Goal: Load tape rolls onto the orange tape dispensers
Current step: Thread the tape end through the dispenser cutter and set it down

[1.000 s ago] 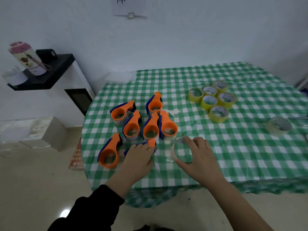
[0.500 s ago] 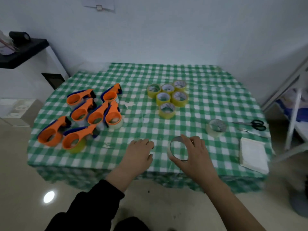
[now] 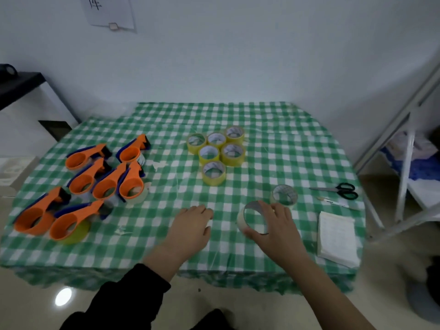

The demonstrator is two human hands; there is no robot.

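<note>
R hand (image 3: 277,226) grasping a clear tape roll (image 3: 241,219), roll stood on edge at the near-centre of the green check tablecloth (image 3: 273,151), thumb on the near rim, fingers curled over the top. L hand (image 3: 190,228) just left of it, palm down on the cloth, fingers relaxed, holding nothing; black sleeve (image 3: 133,289) on that arm. Orange tape dispensers (image 3: 85,211), 7 of them, bunched on the left side of the table, well apart from both hands; at least 2 have a roll in them. 6 yellow rolls (image 3: 213,179) clustered mid-table. 2nd clear roll (image 3: 284,195) just beyond my R fingertips. Scissors (image 3: 342,190) and white paper stack (image 3: 337,236) at the right edge
</note>
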